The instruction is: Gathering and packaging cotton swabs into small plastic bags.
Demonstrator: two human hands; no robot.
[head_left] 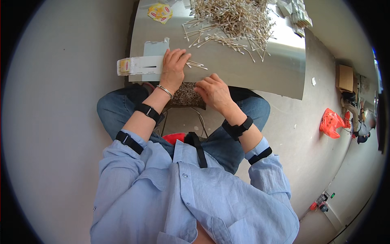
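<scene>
Early on, I'd judge: one long white cardboard pack [136, 66] lies filled at frame centre-left w/ left hand [174, 65] flat, fingers spread, on its end, right hand [212, 90] curled loosely shut on nothing visible at the grey metal desk [260, 77] edge, & a big heap of wooden cotton swabs [233, 20] upper centre remains unpacked.

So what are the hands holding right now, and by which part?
The left hand presses flat on a small bunch of cotton swabs, over one end. The right hand is curled; whether it holds anything cannot be told.

A flat white box [140, 65] lies lengthwise on the table's near edge, its open left end showing packed swab tips, with a few loose wooden-stick swabs [196, 64] lying flat just right of it, below the big swab pile [233, 22].
</scene>
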